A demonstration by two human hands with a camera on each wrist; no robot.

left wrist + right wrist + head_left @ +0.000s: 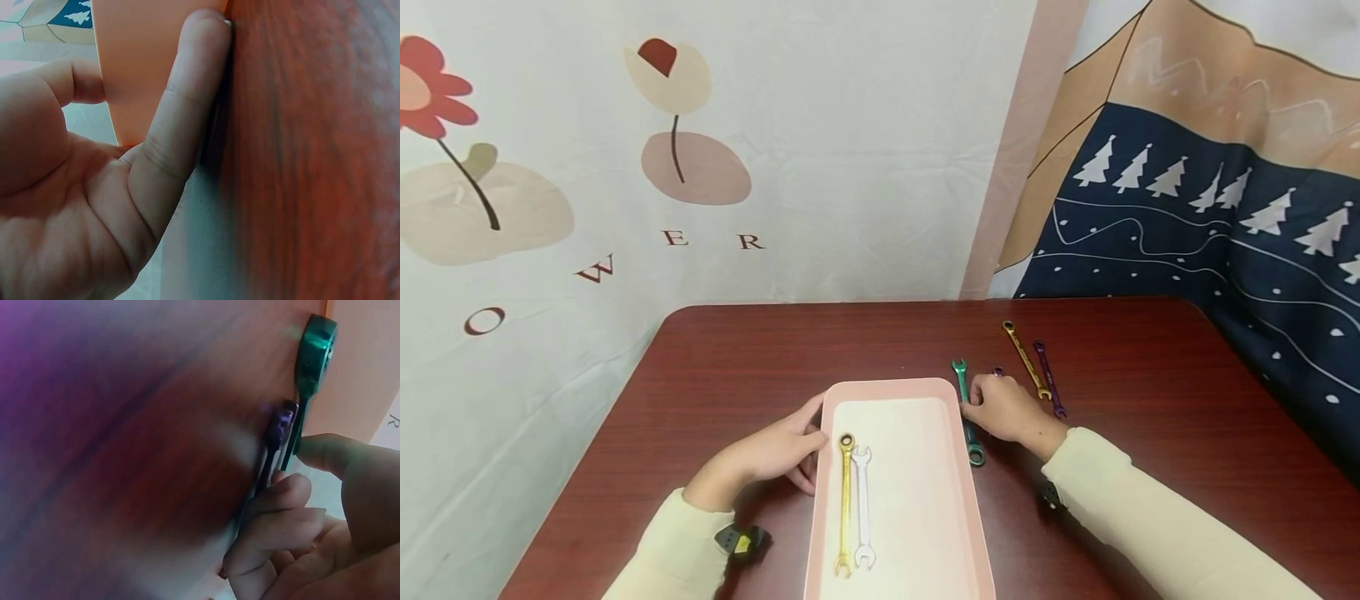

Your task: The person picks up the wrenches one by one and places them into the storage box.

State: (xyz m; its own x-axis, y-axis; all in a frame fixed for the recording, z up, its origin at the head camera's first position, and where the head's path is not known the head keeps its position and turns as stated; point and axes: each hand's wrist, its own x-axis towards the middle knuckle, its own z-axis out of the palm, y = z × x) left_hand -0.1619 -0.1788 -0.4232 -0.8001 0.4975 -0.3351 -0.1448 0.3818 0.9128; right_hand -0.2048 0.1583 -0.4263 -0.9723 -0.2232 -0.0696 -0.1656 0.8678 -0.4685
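Two wrenches lie in the tray; left hand steadies its edge with straight fingers, right hand curls its fingers onto a green wrench and a purple wrench beside the tray; lifting them in looks like the next move.

Dark red table bears pink tray and 4 wrenches

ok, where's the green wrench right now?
Head view: the green wrench lies on the table against the pink tray's right rim, under the right hand, whose fingers touch it.

Left hand lies flat, right hand curled (fingers bent).
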